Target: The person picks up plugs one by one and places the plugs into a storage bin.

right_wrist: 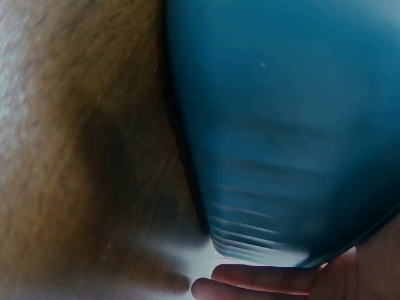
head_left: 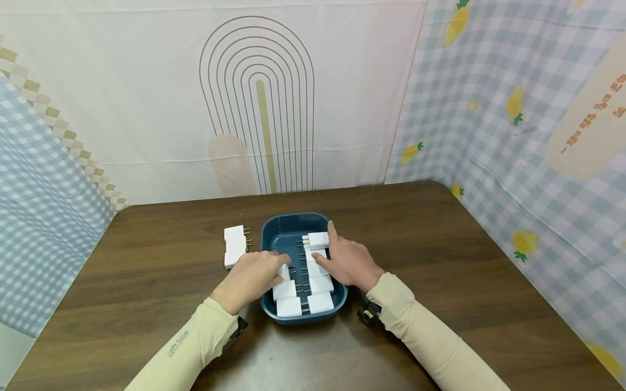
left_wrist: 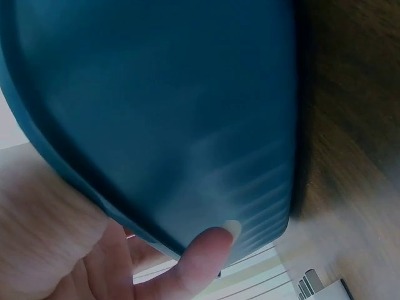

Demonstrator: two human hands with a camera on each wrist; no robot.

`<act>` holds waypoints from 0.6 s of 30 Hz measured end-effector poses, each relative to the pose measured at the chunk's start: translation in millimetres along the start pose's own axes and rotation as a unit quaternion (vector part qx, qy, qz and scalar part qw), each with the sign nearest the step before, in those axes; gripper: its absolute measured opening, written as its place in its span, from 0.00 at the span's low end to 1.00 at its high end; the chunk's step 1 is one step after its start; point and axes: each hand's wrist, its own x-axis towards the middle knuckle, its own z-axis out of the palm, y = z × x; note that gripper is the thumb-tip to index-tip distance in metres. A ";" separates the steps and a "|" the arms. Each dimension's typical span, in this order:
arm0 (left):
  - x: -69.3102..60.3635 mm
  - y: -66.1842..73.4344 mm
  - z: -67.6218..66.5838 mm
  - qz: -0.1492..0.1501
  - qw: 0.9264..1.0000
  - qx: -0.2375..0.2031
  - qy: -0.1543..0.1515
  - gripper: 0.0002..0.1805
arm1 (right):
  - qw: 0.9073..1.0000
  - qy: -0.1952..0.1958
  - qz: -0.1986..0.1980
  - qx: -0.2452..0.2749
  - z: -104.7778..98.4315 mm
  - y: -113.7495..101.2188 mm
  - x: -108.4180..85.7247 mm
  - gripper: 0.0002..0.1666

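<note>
White block (head_left: 285,272) partly hidden by left grip (head_left: 255,276)

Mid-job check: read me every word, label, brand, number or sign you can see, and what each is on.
"Let's Slim": on the left sleeve, small, so the exact spelling is uncertain.
Orange characters: on the checked cloth at right, on its beige patch; too blurred to read.
White blocks: no legible text.
Blue tub: no legible text.
No numbers or signs can be read in any view.
</note>
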 end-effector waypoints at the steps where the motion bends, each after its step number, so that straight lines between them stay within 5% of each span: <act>1: 0.3 0.1 0.0 -0.001 1.000 0.000 -0.002 0.19 | 1.000 0.000 0.000 -0.001 -0.1 0.0 -0.2 0.55; 18: 3.3 1.0 -0.8 -0.015 1.000 -0.001 -0.019 0.19 | 1.000 0.005 -0.001 0.000 0.0 0.4 0.2 0.54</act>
